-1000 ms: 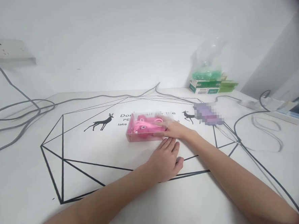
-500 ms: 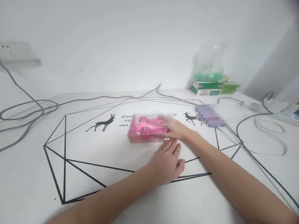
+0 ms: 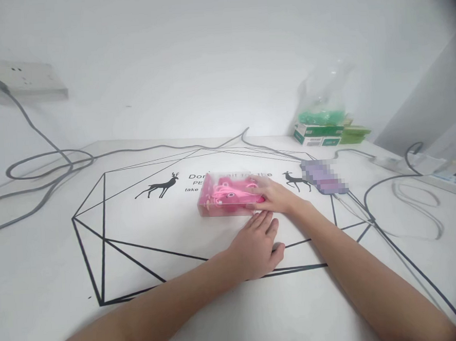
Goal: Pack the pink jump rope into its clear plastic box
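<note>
A clear plastic box (image 3: 222, 195) with a pink object inside lies on the white table (image 3: 151, 309), over the printed deer design. My right hand (image 3: 274, 194) rests on the box's right end, fingers curled over its top and side. My left hand (image 3: 255, 243) lies flat on the table just in front of the box, fingers stretched toward its near edge, holding nothing.
Grey cables (image 3: 50, 166) loop across the back left from a wall socket (image 3: 22, 85). A blurred purple item (image 3: 324, 176) lies right of the box. Green and white boxes (image 3: 326, 133) with a plastic bag stand at the back right. More cables (image 3: 403, 201) run along the right.
Both hands and the box keep their places relative to each other. The view has shifted slightly, so everything sits a little further right in the frame.
</note>
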